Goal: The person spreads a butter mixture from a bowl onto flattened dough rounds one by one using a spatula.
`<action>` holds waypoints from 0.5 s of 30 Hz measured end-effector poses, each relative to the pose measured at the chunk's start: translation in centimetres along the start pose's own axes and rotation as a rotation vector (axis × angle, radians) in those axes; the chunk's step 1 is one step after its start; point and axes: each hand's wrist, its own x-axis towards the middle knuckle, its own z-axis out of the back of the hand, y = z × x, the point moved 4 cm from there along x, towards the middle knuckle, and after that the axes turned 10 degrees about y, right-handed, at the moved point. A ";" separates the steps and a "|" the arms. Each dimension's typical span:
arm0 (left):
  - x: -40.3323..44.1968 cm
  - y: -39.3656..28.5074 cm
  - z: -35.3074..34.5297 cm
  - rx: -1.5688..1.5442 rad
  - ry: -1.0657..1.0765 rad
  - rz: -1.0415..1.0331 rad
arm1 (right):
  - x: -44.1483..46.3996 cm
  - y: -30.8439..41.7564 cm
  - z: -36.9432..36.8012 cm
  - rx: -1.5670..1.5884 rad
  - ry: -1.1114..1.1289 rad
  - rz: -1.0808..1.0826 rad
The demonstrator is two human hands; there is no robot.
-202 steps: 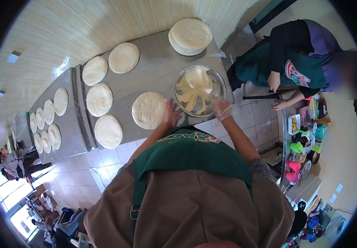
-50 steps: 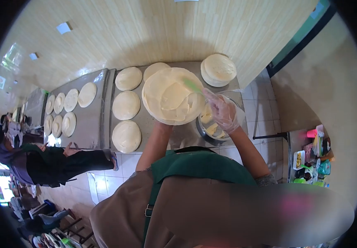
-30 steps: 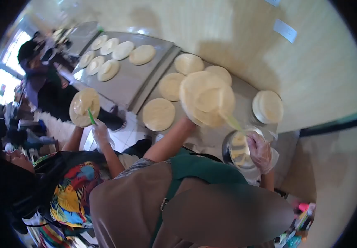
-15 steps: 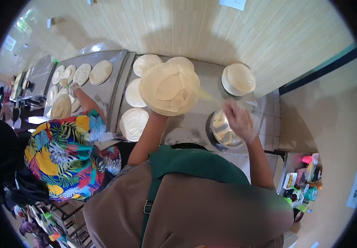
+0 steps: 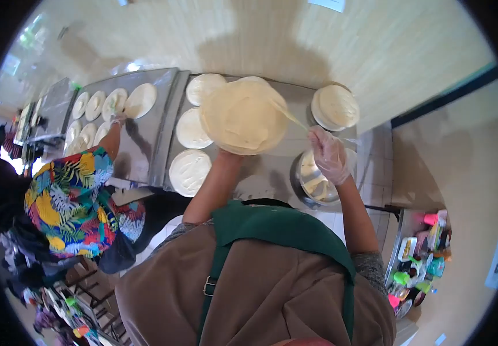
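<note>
metal bowl (image 5: 317,201) sits near right fingers (image 5: 320,138) gripping spatula (image 5: 293,119); left fingers hidden beneath disc (image 5: 244,117).

Since first frame: disc (image 5: 244,118) off table, now up on left hand (image 5: 228,154). Right hand (image 5: 328,152) out of bowl (image 5: 298,183), spatula (image 5: 297,120) at disc's edge. Floral-shirt person (image 5: 69,205) now at far table (image 5: 151,130), arm reaching over it.
</note>
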 end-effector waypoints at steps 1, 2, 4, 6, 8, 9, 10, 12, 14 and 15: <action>0.3 0.1 -0.8 0.072 -0.014 -0.052 | -0.6 -0.6 -0.5 -0.193 -0.039 -0.020; 0.9 0.8 -1.4 0.152 -0.029 -0.108 | -1.0 -0.9 -1.0 -0.382 -0.083 -0.029; 2.1 1.3 -0.7 0.214 -0.120 -0.167 | -3.3 -1.4 -1.6 -0.203 -0.086 0.118; 2.3 1.3 1.6 0.180 -0.215 -0.176 | -3.8 -0.6 -0.9 0.021 0.065 0.054; 2.6 1.2 2.5 0.206 -0.199 -0.205 | -2.3 1.7 -0.6 -0.020 0.015 0.075; 2.7 0.7 2.3 0.232 -0.160 -0.223 | -1.4 2.6 -0.7 -0.046 -0.016 0.082; 2.6 0.1 2.2 0.162 -0.155 -0.220 | -0.3 3.4 -1.2 -0.125 -0.002 0.077; 2.2 -1.9 2.1 0.018 -0.132 -0.204 | 1.4 2.0 -3.6 -0.243 -0.126 0.131; 2.3 -3.1 2.1 -0.001 -0.099 -0.144 | 3.1 -1.3 -3.9 -0.362 -0.202 0.126; 2.2 -3.6 2.1 -0.011 -0.085 -0.111 | 4.5 -2.6 -3.2 -0.417 -0.257 0.158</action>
